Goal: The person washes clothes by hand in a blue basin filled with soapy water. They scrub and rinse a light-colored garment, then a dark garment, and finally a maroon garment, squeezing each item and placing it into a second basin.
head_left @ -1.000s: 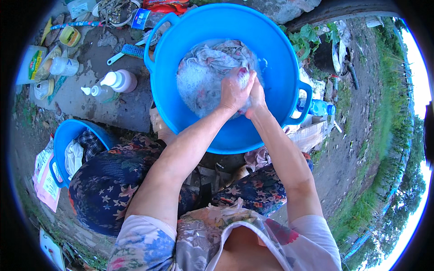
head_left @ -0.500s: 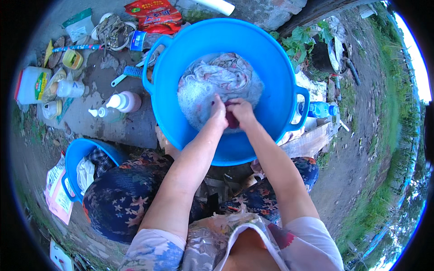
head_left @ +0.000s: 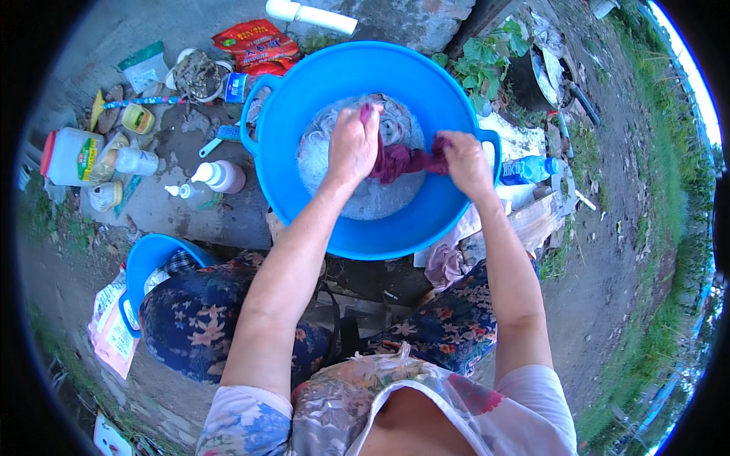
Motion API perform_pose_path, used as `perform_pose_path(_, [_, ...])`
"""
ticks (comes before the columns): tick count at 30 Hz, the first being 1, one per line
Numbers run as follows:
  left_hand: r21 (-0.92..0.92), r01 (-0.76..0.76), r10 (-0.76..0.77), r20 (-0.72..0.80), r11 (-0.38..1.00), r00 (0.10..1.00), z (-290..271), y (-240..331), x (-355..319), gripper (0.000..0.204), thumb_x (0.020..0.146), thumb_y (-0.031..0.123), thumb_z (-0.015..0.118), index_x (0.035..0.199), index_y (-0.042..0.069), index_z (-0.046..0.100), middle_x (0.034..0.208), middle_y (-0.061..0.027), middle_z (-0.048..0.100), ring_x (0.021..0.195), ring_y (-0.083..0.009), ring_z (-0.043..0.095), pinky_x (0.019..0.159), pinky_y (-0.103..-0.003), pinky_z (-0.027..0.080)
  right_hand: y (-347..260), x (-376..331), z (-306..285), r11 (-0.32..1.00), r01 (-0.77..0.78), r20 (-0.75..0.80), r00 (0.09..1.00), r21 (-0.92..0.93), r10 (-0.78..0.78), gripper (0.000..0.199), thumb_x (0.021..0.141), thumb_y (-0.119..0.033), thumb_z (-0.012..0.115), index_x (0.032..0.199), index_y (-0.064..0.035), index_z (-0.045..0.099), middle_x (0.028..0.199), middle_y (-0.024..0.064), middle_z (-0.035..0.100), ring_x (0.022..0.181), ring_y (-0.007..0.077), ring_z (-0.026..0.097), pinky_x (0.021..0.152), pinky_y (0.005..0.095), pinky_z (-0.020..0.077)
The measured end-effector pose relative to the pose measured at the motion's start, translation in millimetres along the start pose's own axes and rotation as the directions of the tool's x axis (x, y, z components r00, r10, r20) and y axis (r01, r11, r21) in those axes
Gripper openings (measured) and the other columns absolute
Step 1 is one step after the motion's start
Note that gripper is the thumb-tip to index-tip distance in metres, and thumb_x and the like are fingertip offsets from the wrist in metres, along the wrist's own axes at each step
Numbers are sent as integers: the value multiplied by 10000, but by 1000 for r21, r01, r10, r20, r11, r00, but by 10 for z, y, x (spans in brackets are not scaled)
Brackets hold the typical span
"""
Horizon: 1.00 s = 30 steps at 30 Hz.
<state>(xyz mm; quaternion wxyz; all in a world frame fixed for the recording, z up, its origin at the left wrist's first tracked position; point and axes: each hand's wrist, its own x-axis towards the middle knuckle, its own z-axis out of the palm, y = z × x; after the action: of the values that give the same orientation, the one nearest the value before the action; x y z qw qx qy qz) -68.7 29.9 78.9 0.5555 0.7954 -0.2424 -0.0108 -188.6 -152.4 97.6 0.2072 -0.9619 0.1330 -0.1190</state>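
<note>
Above the water in a big blue tub (head_left: 372, 239), I hold a dark red wet cloth (head_left: 395, 161) stretched between both hands. My left hand (head_left: 353, 148) is closed around one end, with a bit of the cloth poking out by the thumb. At the other end, close to the tub's right wall, my right hand (head_left: 465, 161) grips the cloth. It looks bunched and twisted in the middle. Below it lies soapy water (head_left: 323, 163) with foam. A pale patterned garment (head_left: 399, 121) is soaking there, partly hidden behind my left hand.
Left of the tub are a pump bottle (head_left: 220, 176), a blue scrubbing brush (head_left: 222, 138) and a white jug with a red cap (head_left: 70, 157). A smaller blue bucket (head_left: 141, 262) with clothes stands by my left knee. A plastic bottle (head_left: 530, 169) lies right of the tub.
Both hands have lifted out of the water and moved apart, drawing the dark red cloth up between them. The right hand has gone right, the left hand slightly up.
</note>
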Motion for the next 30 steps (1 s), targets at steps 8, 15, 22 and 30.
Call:
perform_pose_path(8, [23, -170, 162, 201, 985, 966, -531, 707, 631, 454, 950, 457, 338, 1078, 134, 631, 864, -150, 643, 875, -320, 620, 774, -381, 469, -463, 251, -833, 658, -141, -90, 948, 740, 304, 212, 886, -119, 542, 1065, -72, 644, 781, -25, 580, 679, 70, 501, 608, 226, 427])
perform_pose_path(15, [-162, -20, 50, 181, 987, 982, -662, 1174, 751, 430, 980, 397, 330, 1126, 107, 612, 773, -6, 577, 763, -105, 527, 751, -280, 428, -195, 436, -871, 777, -31, -446, 804, 629, 393, 276, 768, -217, 709, 862, 17, 598, 757, 84, 634, 691, 156, 606, 623, 310, 483])
perform_pose_path(22, [444, 235, -462, 520, 865, 719, 63, -182, -328, 426, 930, 398, 404, 1015, 66, 656, 945, -149, 659, 754, -247, 651, 609, -382, 533, -112, -264, 109, 972, -199, 253, 954, 125, 163, 342, 633, -219, 764, 948, -117, 680, 904, 119, 673, 883, 282, 642, 803, 362, 496])
perform_pose_path(30, [-271, 171, -21, 480, 947, 877, -370, 1064, 242, 438, 909, 398, 518, 1208, 79, 533, 967, -71, 604, 715, -121, 581, 515, -260, 489, -616, 151, -321, 777, -150, 170, 984, 612, 56, 297, 718, -170, 726, 958, -16, 642, 771, 107, 666, 716, 176, 633, 661, 330, 494])
